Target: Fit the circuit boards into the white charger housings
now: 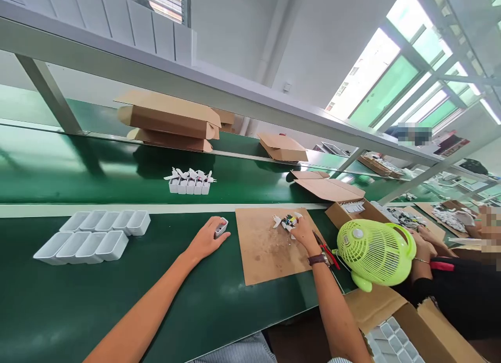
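left hand grips a box, likely light, stiff; hold its walls. parts sit just left of right hand, pinch unclear

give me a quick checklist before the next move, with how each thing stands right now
1. Left hand has the small white housing: ok, held beside the cardboard sheet.
2. Right hand is at the small parts: ok, its fingers are among them.
3. Right hand has a firm grip on one part: cannot tell, too small and partly covered.
4. Cardboard sheet lies flat under the parts: ok.
5. Red-handled tool is well away from the right wrist: not ok, it lies right beside it.
6. Green fan is switched on: cannot tell from one still picture.
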Demonstrator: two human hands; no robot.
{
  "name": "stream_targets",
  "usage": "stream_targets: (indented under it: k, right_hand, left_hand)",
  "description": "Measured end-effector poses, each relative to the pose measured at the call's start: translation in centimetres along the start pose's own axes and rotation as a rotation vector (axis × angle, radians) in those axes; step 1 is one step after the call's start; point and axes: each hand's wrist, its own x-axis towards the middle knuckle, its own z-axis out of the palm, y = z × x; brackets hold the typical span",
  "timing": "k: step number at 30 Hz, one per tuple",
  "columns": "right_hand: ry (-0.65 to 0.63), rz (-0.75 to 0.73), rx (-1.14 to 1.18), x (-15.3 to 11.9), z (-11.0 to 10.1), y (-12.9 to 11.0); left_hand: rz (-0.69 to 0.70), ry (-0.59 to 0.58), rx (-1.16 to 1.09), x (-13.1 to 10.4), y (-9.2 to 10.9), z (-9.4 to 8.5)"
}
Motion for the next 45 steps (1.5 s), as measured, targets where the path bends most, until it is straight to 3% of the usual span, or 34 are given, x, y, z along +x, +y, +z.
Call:
stream_targets:
  k: [4,8,12,16,19,23,29,32,39,45]
  right_hand:
    - [0.013,-0.080,0.162,-1.0,-1.3,-0.6]
    - [-0.171,-0.197,0.301,-2.0,-1.4,-1.9]
    - [-0.452,-0.379,0.291,-3.3,1.5,-3.9]
    - [-0.497,-0.634,0.206,-3.6,4.9,-6.0]
    - [-0.500,-0.741,0.180,-2.5,6.4,-6.7]
    - [-0.473,-0.788,0.134,-1.4,7.4,-6.0]
    - [-0.407,-0.856,0.224,-1.9,8.7,-4.6]
    - [-0.399,-0.846,0.263,-2.2,9.1,-4.2]
    - [-0.438,-0.800,0.258,-2.7,8.8,-3.6]
    - [-0.463,-0.773,0.271,-2.8,8.8,-3.3]
  left_hand:
    - [0.031,0.039,0.008,0.1,-0.2,0.1]
    - [0.062,0.094,0.030,0.2,-0.3,0.2]
    - [0.077,0.142,0.074,-0.1,-0.2,0.0]
    - [0.077,0.163,0.131,-1.3,0.0,-1.1]
    - [0.097,0.201,0.184,-1.9,0.1,-2.2]
    - [0.102,0.215,0.185,-1.9,0.1,-3.3]
    - [-0.033,0.090,0.151,-2.0,0.8,-3.9]
    - [-0.032,0.007,0.159,-2.3,1.0,-3.8]
    - [-0.037,-0.007,0.115,-2.7,1.6,-3.6]
    - [-0.187,-0.073,0.070,-2.7,1.6,-3.8]
